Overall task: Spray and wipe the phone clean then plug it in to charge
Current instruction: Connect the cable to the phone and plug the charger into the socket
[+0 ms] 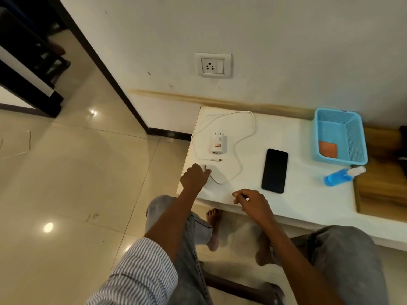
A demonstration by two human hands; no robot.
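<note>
While the left hand (195, 176) pinches one end of the white cable (239, 150) on the surface (308, 194), the right hand (253, 200) hovers loosely open and empty near the phone (274, 170), so charging appears underway, requiring connector-to-port alignment next.

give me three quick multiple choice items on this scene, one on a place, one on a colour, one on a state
1. Where is the orange cloth?
A in the basket
B on the phone
C on the floor

2. What colour is the spray bottle?
A red
B blue
C green

3. How is the charger?
A plugged into the wall socket
B lying on the table
C in the right hand

Key: 1 A, it lies on the basket's floor. 2 B, blue body with a white top. 3 B, it lies flat and the socket is empty.
</note>
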